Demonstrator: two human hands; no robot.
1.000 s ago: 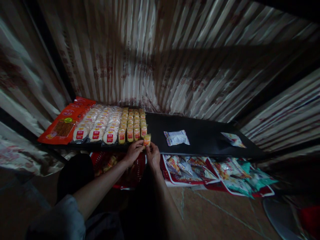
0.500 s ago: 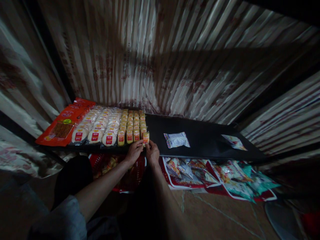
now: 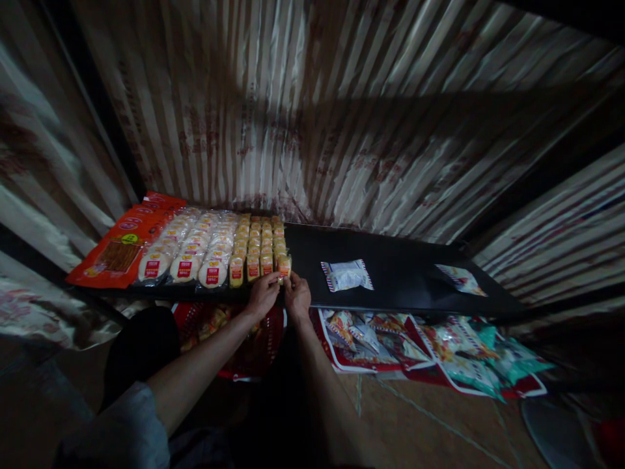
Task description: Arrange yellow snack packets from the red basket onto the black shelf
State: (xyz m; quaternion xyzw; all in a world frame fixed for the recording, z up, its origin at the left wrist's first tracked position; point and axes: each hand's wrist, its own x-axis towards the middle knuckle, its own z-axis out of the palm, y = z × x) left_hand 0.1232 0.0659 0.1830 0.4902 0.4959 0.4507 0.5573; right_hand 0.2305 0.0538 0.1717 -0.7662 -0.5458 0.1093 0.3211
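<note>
My left hand [image 3: 262,294] and my right hand [image 3: 297,297] meet at the front edge of a black shelf [image 3: 400,286]. Both pinch one small yellow snack packet [image 3: 284,266] with a red label, which stands at the right end of the front row of like packets [image 3: 258,247]. Left of those lie rows of round pale cakes in clear wrap with red labels [image 3: 188,251], and at the far left a stack of flat orange-red packs [image 3: 122,244].
A white wrapped packet [image 3: 346,275] lies mid-shelf and a flat printed sachet [image 3: 460,279] sits further right. Below the shelf are a red basket [image 3: 244,339] and a red-rimmed bag of mixed snack packets [image 3: 430,345]. Striped curtain hangs behind.
Both hands have pushed the small yellow packet slightly back and left, snug against the end of the front row. The view shifted a little.
</note>
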